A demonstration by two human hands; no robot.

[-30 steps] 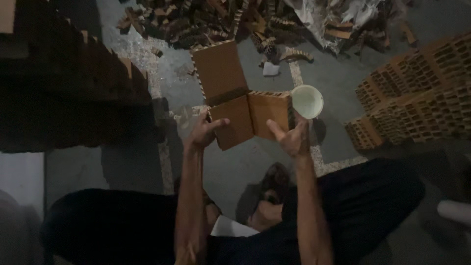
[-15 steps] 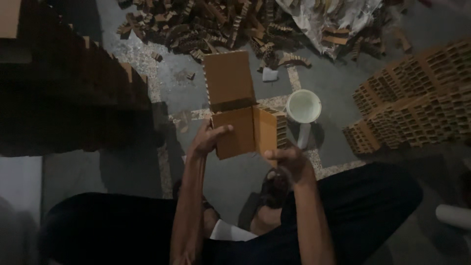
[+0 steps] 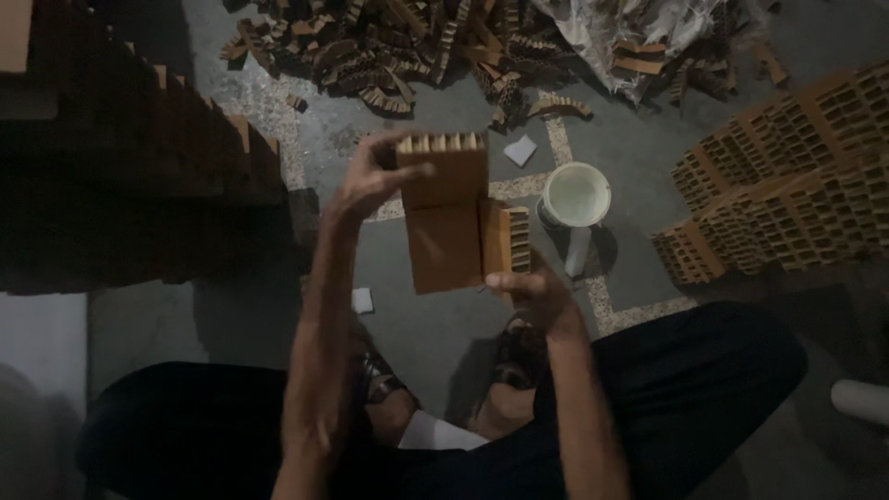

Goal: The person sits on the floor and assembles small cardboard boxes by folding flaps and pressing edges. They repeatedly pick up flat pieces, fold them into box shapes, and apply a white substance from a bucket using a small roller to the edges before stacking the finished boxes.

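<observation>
Change: upper flap of cardboard piece now folded forward, honeycomb edge up; left hand raised to it.
Position: held mid-air above grey floor.
Left hand: fingers closed on top flap.
Right hand: grips lower edge.
Nearby: white bucket right; cardboard stacks beyond; scrap pile ahead.

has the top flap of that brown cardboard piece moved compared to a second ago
Yes. The top flap has folded down toward the person: earlier it reached up near the scrap pile, now it sits level with the white bucket, pressed by the left hand.
</observation>
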